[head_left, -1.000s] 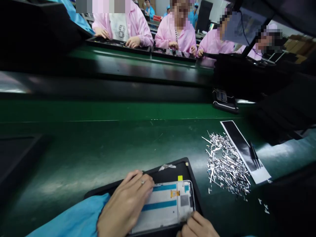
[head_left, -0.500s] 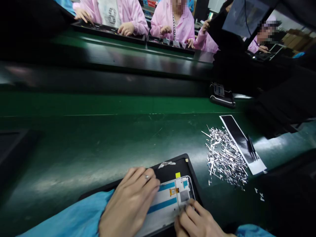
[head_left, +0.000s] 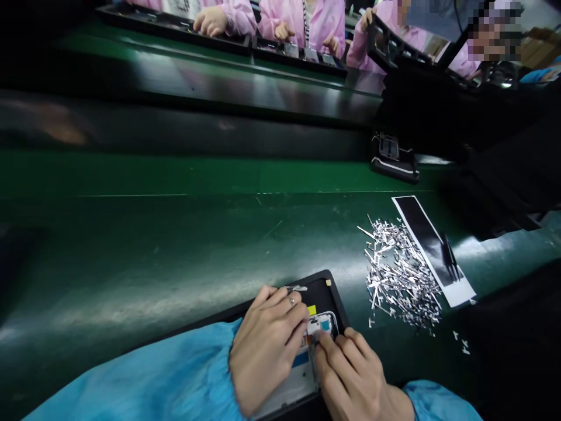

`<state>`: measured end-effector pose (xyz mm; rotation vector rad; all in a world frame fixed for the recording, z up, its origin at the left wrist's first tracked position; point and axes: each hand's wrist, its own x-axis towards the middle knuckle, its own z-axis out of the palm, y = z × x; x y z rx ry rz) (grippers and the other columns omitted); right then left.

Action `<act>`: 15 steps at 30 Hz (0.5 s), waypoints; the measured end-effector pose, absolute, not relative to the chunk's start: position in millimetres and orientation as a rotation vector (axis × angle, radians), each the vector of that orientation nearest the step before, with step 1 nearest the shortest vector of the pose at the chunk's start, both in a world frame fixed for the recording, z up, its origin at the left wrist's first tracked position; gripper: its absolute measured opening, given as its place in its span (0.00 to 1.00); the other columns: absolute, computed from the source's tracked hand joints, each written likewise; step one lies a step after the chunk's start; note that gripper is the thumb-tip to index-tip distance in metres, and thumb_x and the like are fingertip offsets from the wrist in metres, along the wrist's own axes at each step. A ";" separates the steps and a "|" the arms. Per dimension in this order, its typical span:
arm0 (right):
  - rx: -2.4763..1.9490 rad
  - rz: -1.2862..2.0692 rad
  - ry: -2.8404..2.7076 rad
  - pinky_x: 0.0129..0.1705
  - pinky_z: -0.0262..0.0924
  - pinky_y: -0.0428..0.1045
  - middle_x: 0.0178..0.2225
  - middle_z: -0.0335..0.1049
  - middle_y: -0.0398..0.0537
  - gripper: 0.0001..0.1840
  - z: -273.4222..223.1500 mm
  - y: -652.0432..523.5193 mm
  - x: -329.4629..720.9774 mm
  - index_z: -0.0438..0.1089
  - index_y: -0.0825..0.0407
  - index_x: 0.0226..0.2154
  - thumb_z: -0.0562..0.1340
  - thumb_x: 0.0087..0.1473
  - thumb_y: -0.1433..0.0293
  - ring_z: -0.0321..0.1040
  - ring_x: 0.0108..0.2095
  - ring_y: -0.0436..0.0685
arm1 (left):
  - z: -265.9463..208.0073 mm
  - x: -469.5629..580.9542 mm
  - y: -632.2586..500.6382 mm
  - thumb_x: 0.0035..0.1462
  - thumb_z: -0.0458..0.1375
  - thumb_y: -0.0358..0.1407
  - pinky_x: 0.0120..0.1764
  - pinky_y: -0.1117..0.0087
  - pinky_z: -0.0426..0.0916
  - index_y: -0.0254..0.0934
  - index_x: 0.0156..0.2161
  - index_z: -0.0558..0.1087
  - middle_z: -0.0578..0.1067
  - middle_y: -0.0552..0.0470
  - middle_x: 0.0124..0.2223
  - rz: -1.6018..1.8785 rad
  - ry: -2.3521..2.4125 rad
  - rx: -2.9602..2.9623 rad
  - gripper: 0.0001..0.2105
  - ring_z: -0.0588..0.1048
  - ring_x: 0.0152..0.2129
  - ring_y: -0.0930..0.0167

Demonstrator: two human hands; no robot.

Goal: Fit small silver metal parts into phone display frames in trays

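Note:
A phone mid-frame (head_left: 284, 393), silvery with blue strips, lies in a black tray (head_left: 333, 295) at the bottom centre. My left hand (head_left: 274, 342), a ring on one finger, lies across the frame's upper part with its fingers together and bent; its fingertips are hidden. From the right, my right hand (head_left: 350, 374) reaches over the frame's edge, fingers curled and pinched close to the left fingertips. What either hand grips is too small or covered. A yellow tab (head_left: 311, 310) shows just above the frame, and a crumpled silvery strip (head_left: 298, 288) lies by my left knuckles.
To the right lies a pile of small silvery strips (head_left: 403, 280). Beside it, black tweezers (head_left: 450, 257) rest on a white-edged black sheet (head_left: 423, 234). A dark case-like object (head_left: 394, 158) stands farther back. Across the bench, people in pink coats work at black trays (head_left: 298, 57).
My left hand has slid right and up along the phone frame. My right fingers have moved inward over its upper part, close to the left ones. The camera view has tilted down slightly.

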<state>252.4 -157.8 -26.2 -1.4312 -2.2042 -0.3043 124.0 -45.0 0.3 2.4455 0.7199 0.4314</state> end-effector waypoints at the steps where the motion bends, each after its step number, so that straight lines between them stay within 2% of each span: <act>1: -1.435 -0.306 -2.218 0.39 0.55 0.53 0.37 0.68 0.59 0.18 -25.2 -157.7 252.6 0.68 0.64 0.33 0.44 0.52 0.81 0.63 0.35 0.58 | 0.4 124.0 -44.8 0.54 0.45 0.27 0.31 0.66 0.55 0.35 0.24 0.66 0.69 0.52 0.27 0.437 0.713 2.450 0.11 0.65 0.25 0.70; 15: -1.491 -0.298 -2.318 0.42 0.52 0.54 0.41 0.68 0.59 0.19 -15.5 -157.2 253.9 0.69 0.62 0.34 0.44 0.52 0.80 0.64 0.35 0.59 | -2.7 122.5 -46.9 0.55 0.44 0.27 0.33 0.66 0.56 0.36 0.25 0.67 0.69 0.52 0.27 0.538 0.680 2.431 0.12 0.66 0.26 0.70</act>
